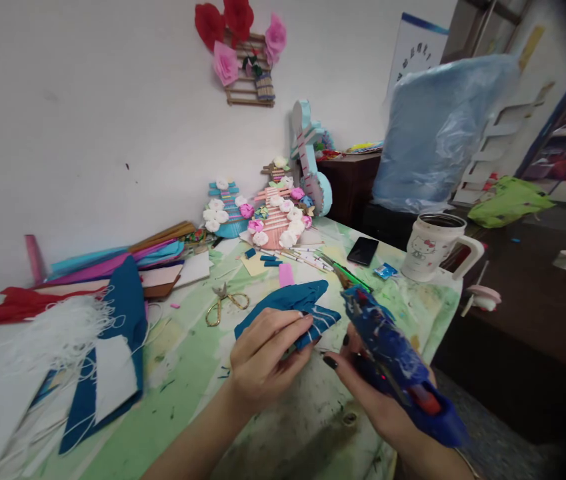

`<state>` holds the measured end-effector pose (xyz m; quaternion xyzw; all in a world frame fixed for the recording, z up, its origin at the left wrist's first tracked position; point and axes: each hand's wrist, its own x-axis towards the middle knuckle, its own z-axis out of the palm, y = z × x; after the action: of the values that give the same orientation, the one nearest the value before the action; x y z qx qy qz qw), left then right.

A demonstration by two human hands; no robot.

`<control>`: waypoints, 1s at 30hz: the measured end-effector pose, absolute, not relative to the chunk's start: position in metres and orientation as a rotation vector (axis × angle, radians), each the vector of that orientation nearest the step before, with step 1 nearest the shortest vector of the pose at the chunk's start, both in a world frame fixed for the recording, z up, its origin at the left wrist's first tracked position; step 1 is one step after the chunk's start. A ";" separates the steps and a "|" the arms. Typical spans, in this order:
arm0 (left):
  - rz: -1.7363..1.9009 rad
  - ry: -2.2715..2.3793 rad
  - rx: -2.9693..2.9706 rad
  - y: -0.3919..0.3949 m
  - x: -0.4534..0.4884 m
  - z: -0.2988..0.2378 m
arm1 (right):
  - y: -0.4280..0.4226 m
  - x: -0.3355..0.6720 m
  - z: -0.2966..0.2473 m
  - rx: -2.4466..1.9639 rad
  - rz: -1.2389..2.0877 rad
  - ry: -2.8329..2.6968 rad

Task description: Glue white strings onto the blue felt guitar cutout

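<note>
My left hand [263,357] is closed on a blue foam craft piece [293,303] wound with white string, pressing it down near the table's front. My right hand [367,387] grips a blue hot glue gun [395,353], its nozzle pointing at the right end of the foam piece. Gold scissors [225,303] lie on the table just left of the foam piece.
Green-patterned table [187,360]. Blue foam sheets [113,333] and white string [57,333] at left, coloured paper behind. Flower-covered crafts [275,213] at the back. A black phone [363,251], a white mug [433,247] and a large blue plastic bag [437,133] at right.
</note>
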<state>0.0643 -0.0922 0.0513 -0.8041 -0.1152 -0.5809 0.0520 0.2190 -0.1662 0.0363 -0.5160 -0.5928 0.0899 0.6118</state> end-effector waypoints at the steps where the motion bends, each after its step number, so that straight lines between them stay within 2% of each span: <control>1: -1.763 -0.345 -2.461 -0.092 0.064 0.051 | -0.163 0.215 0.039 -1.170 0.150 -1.392; 5: -1.763 -0.346 -2.490 -0.092 0.061 0.050 | -0.155 0.208 0.050 -1.088 -0.076 -1.477; 11: -1.757 -0.378 -2.509 -0.093 0.062 0.047 | -0.154 0.211 0.048 -1.093 -0.203 -1.518; 30: -1.801 -0.420 -2.521 -0.094 0.064 0.044 | -0.153 0.212 0.041 -1.164 -0.316 -1.520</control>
<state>0.0638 -0.0942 0.0438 -0.8063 -0.1342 -0.5760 0.0075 0.2118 -0.1526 0.0412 -0.4951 -0.6462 -0.1342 0.5651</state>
